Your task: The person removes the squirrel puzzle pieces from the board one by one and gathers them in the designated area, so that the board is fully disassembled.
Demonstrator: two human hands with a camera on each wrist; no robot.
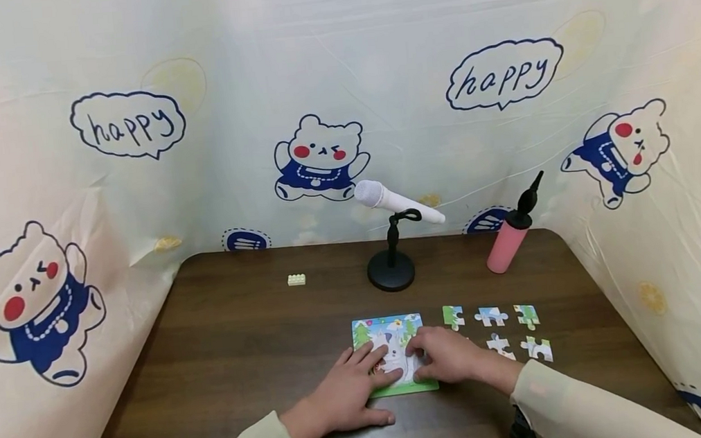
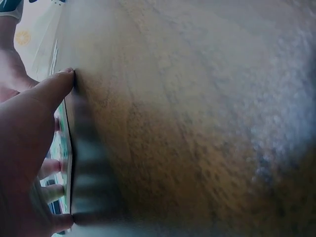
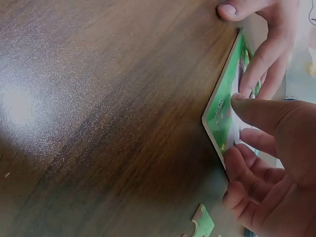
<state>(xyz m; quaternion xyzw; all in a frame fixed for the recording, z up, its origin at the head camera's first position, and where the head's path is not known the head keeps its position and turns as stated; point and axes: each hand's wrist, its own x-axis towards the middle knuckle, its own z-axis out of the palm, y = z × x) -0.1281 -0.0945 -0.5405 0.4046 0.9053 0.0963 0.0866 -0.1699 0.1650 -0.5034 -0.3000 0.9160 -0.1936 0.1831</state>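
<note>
A puzzle board with a green border and a pale animal picture lies flat on the table. My left hand rests on its left part, fingers spread and fairly straight, with the thumb down on the wood just in front. On the right part of the board is my right hand; its thumb and bent fingertips touch the surface a little apart, with no piece showing between them. Loose puzzle pieces, among them a green one and a blue-white one, lie right of the board. The right hand partly hides one.
Behind the board stands a white microphone on a black round-based stand. A pink hand pump with a black nozzle is at the back right. A small cream toy brick sits back left. A printed cloth hangs around the table.
</note>
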